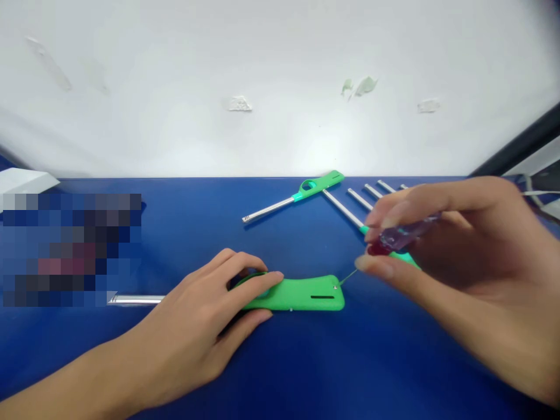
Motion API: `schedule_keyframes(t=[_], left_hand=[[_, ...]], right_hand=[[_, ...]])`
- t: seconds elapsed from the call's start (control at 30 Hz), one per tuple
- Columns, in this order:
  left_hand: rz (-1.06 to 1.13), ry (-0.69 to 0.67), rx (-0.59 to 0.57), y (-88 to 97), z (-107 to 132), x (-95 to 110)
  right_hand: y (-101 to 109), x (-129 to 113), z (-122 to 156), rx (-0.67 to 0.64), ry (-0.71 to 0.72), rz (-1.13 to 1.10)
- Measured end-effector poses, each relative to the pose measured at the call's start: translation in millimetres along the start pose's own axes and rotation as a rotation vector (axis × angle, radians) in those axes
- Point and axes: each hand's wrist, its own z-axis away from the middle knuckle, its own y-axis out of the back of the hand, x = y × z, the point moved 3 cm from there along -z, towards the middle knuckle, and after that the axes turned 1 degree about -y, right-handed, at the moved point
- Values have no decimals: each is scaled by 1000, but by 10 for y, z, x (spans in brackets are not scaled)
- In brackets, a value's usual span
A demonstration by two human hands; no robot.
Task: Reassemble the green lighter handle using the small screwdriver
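A green long-necked lighter point(301, 293) lies flat on the blue table, its silver tube pointing left. My left hand point(201, 315) is closed around its trigger end, the fingers over the top and the thumb along the near edge. My right hand point(472, 256) grips a small screwdriver point(400, 234) with a clear purple and red handle. The screwdriver's thin shaft slants down to the left, its tip at or very near a small screw point(335, 287) by the lighter's right end; whether it touches I cannot tell.
Another green lighter point(321, 184) lies farther back on the blue table point(188, 233). Several more silver tubes point(343, 209) fan out behind my right hand, which partly hides them. A white wall point(280, 134) rises behind. A pixelated patch covers the left side.
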Motion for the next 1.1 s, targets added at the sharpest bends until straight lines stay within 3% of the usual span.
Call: schedule_keyframes(t=[0.3, 0.37, 0.53, 0.63, 1.1], left_hand=[[0, -13, 2, 9, -4, 20], [-6, -5, 4, 7, 1, 21], [-13, 7, 3, 20, -5, 29], [-6, -5, 0, 25, -14, 42], [-9, -6, -18, 21, -22, 19]], right_hand=[[333, 52, -158, 21, -11, -74], [313, 76, -189, -81, -73, -20], [44, 147, -128, -526, -284, 168], [-50, 213, -96, -644, -302, 192], [-97, 293, -78, -702, -258, 175]])
